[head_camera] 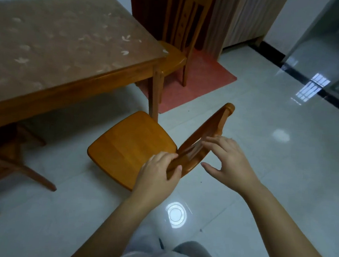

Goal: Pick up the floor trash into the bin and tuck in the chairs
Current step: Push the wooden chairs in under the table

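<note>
The left hand (pixel 159 169) grips the near chair (pixel 131 143); the right hand (pixel 230 161) hovers open. Tucking it in is left.

Near chair (pixel 133 143) & far chair (pixel 180 27): honey-orange wood. Tabletop (pixel 59 44) is brown w/ a faded pale leaf print; mat (pixel 198 84) is salmon red. Floor (pixel 263 156) = pale grey-white glossy tiles w/ a black strip (pixel 290 71); curtain (pixel 240 18) beige, vert. stripes.

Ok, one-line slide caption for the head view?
Left hand grips the chair by its back, right hand open beside it, seat not yet under the table.
</note>
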